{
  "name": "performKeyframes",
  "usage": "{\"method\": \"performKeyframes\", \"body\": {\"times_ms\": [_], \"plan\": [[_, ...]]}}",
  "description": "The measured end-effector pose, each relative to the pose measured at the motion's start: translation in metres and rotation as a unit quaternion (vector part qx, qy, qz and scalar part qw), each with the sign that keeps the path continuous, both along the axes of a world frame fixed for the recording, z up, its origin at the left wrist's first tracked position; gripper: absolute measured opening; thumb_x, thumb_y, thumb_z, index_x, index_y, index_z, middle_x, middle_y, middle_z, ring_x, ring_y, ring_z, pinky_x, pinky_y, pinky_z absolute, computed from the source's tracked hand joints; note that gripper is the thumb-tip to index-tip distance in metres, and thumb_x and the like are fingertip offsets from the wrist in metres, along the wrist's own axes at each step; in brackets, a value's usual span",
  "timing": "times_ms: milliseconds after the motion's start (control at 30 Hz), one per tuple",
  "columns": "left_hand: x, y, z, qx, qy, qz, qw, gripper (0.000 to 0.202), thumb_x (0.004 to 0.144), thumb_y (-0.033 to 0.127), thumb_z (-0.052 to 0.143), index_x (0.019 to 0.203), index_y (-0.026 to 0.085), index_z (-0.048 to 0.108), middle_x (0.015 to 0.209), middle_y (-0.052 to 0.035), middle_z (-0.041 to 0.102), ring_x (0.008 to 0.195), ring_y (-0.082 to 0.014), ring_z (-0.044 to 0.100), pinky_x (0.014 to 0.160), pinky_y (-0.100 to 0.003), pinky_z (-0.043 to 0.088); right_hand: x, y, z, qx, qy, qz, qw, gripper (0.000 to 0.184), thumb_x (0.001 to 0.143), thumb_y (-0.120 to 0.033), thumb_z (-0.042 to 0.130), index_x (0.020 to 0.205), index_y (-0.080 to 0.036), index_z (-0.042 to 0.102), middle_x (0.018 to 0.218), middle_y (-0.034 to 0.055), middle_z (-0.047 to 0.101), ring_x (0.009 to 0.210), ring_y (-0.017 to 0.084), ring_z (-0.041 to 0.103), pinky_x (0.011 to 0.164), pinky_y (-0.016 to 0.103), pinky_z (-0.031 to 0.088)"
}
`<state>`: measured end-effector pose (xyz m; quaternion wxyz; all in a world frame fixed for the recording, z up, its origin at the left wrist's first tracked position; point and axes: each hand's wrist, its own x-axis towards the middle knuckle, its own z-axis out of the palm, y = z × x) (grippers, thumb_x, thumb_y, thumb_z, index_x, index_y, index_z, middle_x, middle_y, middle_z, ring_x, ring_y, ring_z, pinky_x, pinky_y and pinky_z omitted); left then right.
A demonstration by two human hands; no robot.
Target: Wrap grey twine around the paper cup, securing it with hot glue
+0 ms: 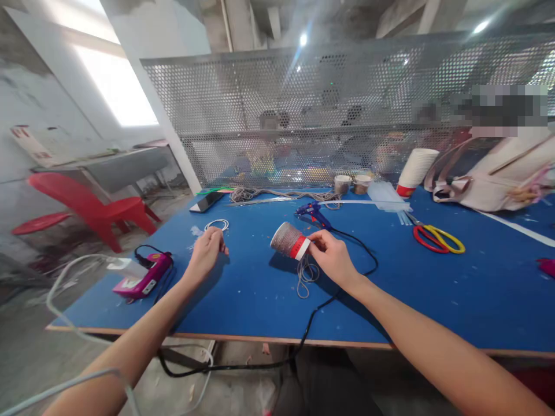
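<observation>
My right hand [333, 255] pinches the red-and-white end of a paper cup [299, 247]. The cup lies tilted on its side just over the table, its mouth end wound with grey-brown cord [284, 238]. A loose tail of that cord [307, 280] curls below the cup on the blue surface. To the left, my left hand [207, 251] is closed with its fingers curled, apart from the cup; whatever is inside it, if anything, is hidden. Behind the cup rests a blue glue gun [315, 215] with a clear glue stick in its back.
Scissors [437, 238] with red and yellow handles lie right. A cup stack [417, 170], glue sticks [385, 196], two cord-wrapped cups [352, 184], a cord bundle [273, 195] and a phone [207, 201] line the back before a mesh screen [277, 121]. A pink power strip [147, 280] sits left.
</observation>
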<state>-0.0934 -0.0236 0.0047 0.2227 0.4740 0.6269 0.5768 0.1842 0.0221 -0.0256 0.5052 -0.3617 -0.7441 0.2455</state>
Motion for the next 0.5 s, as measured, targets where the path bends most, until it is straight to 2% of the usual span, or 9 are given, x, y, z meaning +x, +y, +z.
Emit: {"method": "performKeyframes", "body": {"times_ms": [67, 133, 200, 267, 367, 500], "plan": [[-0.001, -0.006, 0.001, -0.015, 0.005, -0.007, 1.0, 0.024, 0.07, 0.027, 0.051, 0.049, 0.022, 0.042, 0.039, 0.008, 0.04, 0.036, -0.0095, 0.044, 0.042, -0.022, 0.039, 0.0, 0.0, 0.0, -0.001, 0.002, 0.0, 1.0, 0.012, 0.081, -0.03, 0.053, 0.078, -0.019, 0.058, 0.067, 0.0027, 0.066, 0.056, 0.016, 0.062, 0.054, 0.026, 0.047], [-0.002, -0.011, 0.003, -0.031, 0.005, -0.016, 0.999, 0.02, 0.069, 0.027, 0.055, 0.051, 0.02, 0.048, 0.038, 0.0082, 0.041, 0.035, -0.0092, 0.044, 0.042, -0.022, 0.039, 0.0, 0.001, 0.0, -0.002, 0.002, 0.001, 1.0, 0.013, 0.08, -0.031, 0.053, 0.077, -0.019, 0.057, 0.065, 0.0023, 0.066, 0.055, 0.016, 0.062, 0.053, 0.026, 0.047], [-0.003, -0.015, 0.005, -0.042, -0.002, -0.019, 0.999, 0.014, 0.066, 0.029, 0.06, 0.057, 0.018, 0.056, 0.041, 0.0073, 0.048, 0.04, -0.01, 0.049, 0.048, -0.023, 0.044, 0.0, 0.001, 0.0, -0.003, 0.001, 0.003, 1.0, 0.013, 0.08, -0.031, 0.053, 0.077, -0.02, 0.057, 0.065, 0.0022, 0.066, 0.054, 0.016, 0.062, 0.053, 0.026, 0.047], [-0.007, -0.018, 0.006, -0.047, -0.014, -0.013, 0.999, 0.016, 0.063, 0.032, 0.065, 0.062, 0.017, 0.06, 0.047, 0.0051, 0.055, 0.047, -0.0117, 0.056, 0.057, -0.027, 0.05, 0.001, 0.0, 0.0, -0.005, 0.001, 0.005, 1.0, 0.013, 0.08, -0.032, 0.054, 0.077, -0.02, 0.057, 0.065, 0.0026, 0.066, 0.054, 0.017, 0.063, 0.054, 0.027, 0.048], [-0.013, -0.023, 0.006, -0.049, -0.032, 0.006, 0.998, 0.023, 0.056, 0.037, 0.069, 0.06, 0.016, 0.06, 0.053, 0.0018, 0.061, 0.053, -0.0142, 0.06, 0.065, -0.032, 0.054, 0.002, 0.001, -0.001, -0.008, 0.003, 0.008, 1.0, 0.013, 0.079, -0.032, 0.054, 0.078, -0.019, 0.057, 0.065, 0.0037, 0.067, 0.056, 0.018, 0.064, 0.055, 0.028, 0.049], [-0.02, -0.03, 0.005, -0.049, -0.026, 0.028, 0.998, 0.027, 0.052, 0.039, 0.07, 0.061, 0.016, 0.058, 0.056, 0.0007, 0.062, 0.056, -0.0146, 0.062, 0.067, -0.033, 0.054, 0.003, 0.002, -0.002, -0.014, 0.006, 0.014, 1.0, 0.014, 0.078, -0.034, 0.054, 0.078, -0.019, 0.057, 0.065, 0.0042, 0.067, 0.057, 0.019, 0.065, 0.056, 0.029, 0.05]]}}
